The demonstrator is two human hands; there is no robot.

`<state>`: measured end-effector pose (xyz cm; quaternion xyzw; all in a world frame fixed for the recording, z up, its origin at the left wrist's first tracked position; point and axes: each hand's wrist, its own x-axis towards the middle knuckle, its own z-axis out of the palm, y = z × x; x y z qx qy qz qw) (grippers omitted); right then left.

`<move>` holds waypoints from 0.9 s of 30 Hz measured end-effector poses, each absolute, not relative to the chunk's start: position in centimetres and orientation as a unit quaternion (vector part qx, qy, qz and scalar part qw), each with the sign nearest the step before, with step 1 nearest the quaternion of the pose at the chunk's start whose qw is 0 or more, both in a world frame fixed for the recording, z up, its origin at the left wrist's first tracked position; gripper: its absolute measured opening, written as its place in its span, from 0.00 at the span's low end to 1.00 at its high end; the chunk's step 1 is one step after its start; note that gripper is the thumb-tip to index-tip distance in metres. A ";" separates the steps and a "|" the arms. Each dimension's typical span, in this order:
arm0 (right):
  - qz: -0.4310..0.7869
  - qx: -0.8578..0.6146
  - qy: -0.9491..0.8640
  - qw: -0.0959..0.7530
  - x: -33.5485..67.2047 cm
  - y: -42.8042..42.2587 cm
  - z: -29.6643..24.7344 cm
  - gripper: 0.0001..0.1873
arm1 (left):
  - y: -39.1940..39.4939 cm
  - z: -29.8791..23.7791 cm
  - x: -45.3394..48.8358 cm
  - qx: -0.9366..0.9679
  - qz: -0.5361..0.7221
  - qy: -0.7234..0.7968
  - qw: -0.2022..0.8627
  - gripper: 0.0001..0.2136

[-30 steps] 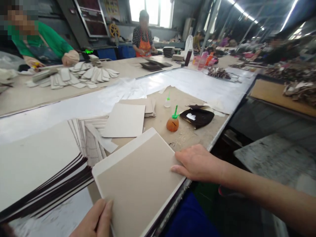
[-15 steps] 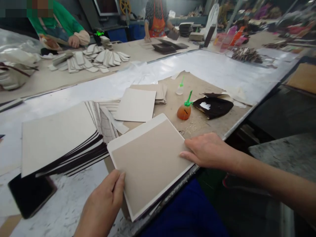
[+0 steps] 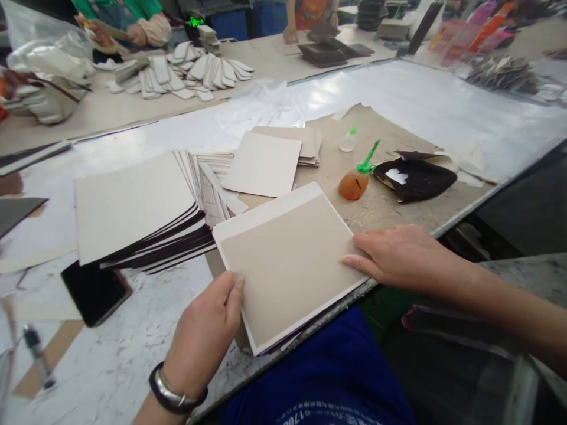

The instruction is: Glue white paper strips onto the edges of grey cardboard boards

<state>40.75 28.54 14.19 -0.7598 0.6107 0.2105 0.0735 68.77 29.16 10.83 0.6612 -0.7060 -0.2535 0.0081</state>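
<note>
Beige board [image 3: 287, 265] lies at the near edge of the tabletop [image 3: 133, 348]. The left hand [image 3: 206, 336] pinches its near-left corner, thumb on top, and the right hand [image 3: 398, 257] rests flat and open on its right edge. Fanned board stacks [image 3: 133, 203] and an orange glue bottle [image 3: 353, 184] lie beyond, with a green-sleeved co-worker [image 3: 133, 9] at the far side.

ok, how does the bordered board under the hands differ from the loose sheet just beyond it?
Look: the bordered board has a beige panel inside a white margin; the loose sheet is plain pale grey. State: the left hand grips the bordered board's near corner and the right hand rests flat on its right edge; the loose sheet is untouched, partly on a low stack. Both are flat rectangles.
</note>
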 end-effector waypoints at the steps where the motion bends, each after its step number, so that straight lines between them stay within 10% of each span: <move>1: 0.216 -0.758 0.611 0.073 40.8 28.5 14.1 0.27 | 29.2 10.9 68.7 0.659 -0.255 -0.708 0.012 0.13; 27: 0.196 -0.778 0.589 0.098 40.8 28.0 14.8 0.24 | 29.7 8.3 70.4 0.580 -0.075 -0.804 0.107 0.10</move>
